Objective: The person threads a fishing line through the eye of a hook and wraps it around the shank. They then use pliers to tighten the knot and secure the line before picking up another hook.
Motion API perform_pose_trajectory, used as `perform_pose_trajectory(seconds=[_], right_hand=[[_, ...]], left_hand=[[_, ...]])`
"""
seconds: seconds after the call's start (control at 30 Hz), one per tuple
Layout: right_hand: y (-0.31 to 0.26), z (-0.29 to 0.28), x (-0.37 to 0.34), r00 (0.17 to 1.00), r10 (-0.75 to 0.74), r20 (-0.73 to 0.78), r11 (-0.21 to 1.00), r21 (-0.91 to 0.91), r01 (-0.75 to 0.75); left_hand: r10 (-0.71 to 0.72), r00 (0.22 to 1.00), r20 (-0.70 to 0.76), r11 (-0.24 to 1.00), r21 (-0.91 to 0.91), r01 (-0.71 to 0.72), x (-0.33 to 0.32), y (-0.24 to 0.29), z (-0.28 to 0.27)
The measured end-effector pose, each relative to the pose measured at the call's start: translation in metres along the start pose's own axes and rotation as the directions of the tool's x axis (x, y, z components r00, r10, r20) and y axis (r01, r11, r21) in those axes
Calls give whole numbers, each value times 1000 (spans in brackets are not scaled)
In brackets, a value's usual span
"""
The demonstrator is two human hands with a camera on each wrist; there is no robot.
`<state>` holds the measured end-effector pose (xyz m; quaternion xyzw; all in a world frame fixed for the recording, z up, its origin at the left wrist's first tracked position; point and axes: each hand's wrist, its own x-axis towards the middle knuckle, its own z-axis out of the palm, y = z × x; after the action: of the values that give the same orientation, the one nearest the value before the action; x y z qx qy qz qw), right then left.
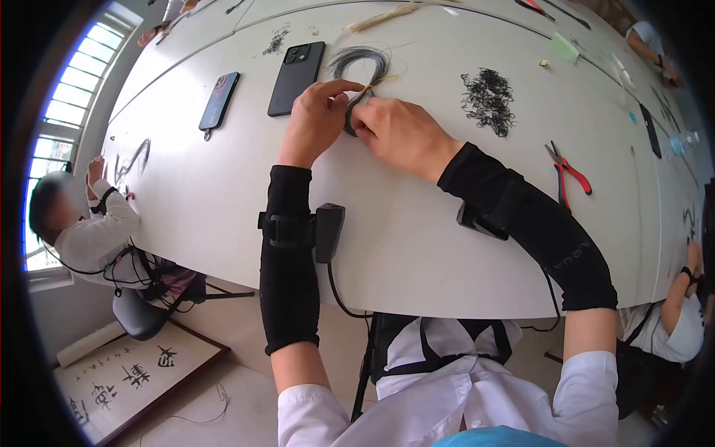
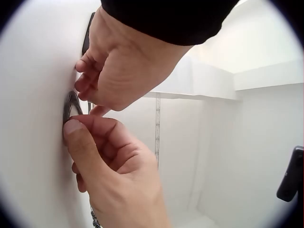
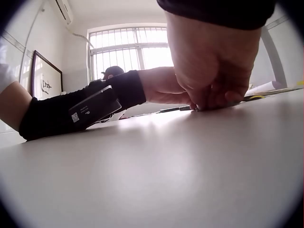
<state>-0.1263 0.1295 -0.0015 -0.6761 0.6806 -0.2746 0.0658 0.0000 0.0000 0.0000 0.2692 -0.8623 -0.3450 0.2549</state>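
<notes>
A looped bundle of thin dark grey strands [image 1: 348, 65] lies on the white table, with a yellow tie [image 1: 367, 89] around its lower part. From the right, my right hand [image 1: 406, 134] pinches the bundle just below the tie; the left wrist view shows this thumb and index finger [image 2: 75, 127] closed on the dark strands [image 2: 71, 104]. My left hand [image 1: 316, 123] is on the other side, fingers bent and fingertips at the tie and strands. Whether they grip anything is hidden. Both hands stay low, close to the tabletop, in the right wrist view.
Two phones [image 1: 296, 78] [image 1: 220, 100] lie left of the bundle. To the right are a pile of small black curled pieces [image 1: 488, 102] and red-handled pliers [image 1: 570, 175]. Pale strands [image 1: 383, 18] lie beyond. Other people sit around the table. Cables hang from both wrist devices.
</notes>
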Motion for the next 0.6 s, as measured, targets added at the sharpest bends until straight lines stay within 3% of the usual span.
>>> perform_pose_trajectory(seconds=[0.07,0.27,0.47,0.6], right_hand=[[1,-8,-5,998,56,-1,992,116,-56],[3,-5,3,994,111,-21,944,316,-99],[-2,-12,3,981,192,38,903,385,-192],[-4,-16,3,973,227,52,906,355,-230]], left_hand=[[-64,997,37,998,20,63,-3,9,2],[68,997,-33,997,-38,-69,-2,-12,1],[51,998,-36,999,-13,-52,-3,-9,1],[10,999,44,1000,-30,-8,-2,-6,-7]])
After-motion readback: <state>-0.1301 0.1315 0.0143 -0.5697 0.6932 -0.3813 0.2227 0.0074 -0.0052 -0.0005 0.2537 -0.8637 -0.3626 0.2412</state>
